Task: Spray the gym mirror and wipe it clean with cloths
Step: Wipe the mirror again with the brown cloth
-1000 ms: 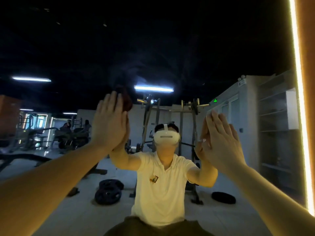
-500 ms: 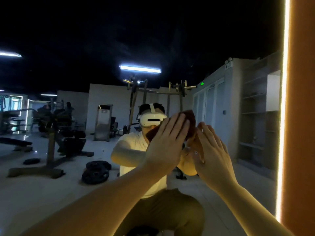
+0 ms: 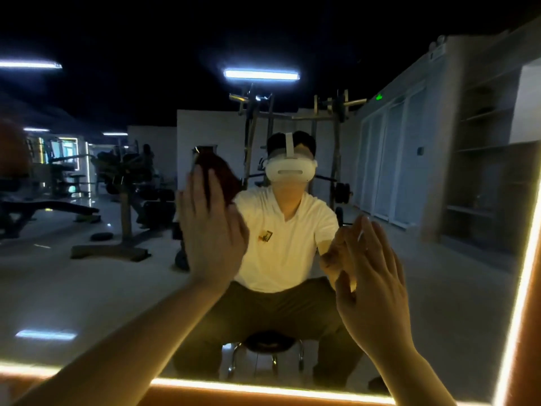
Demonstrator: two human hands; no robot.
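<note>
**Left hand sweeps the cloth out, hands now apart**

Since half a second ago, the left hand (image 3: 213,230) has slid from right beside the right hand (image 3: 371,276) out to just left of frame centre. It has taken the dark red cloth (image 3: 224,175) with it. Our view has also dipped, so the light strip (image 3: 263,389) along the bottom edge of the mirror (image 3: 87,288) now shows.

Left hand: fingers straight and together, palm flat, pressing the cloth to the glass. The cloth bulges out above the fingertips, upper centre-left. We judge the flat palm spreads pressure so the whole cloth drags on the glass, not just a pinched corner.

Right hand: lower right of frame, fingers straight and slightly spread. The tips meet their own reflection, so they are touching the glass. A pale sliver shows by the fingers, and we cannot tell whether a second cloth lies under that palm. We judge the hand either wipes its own patch or braces us against the mirror.

The reflection shows a person low over a stool (image 3: 269,344), bottom centre. That low stance fits working the lower part of the mirror, near the bottom and right strips.

Step in hand, by our judgement: wiping, mid-stroke. The glass is too dim to tell streaks or wet patches.
</note>
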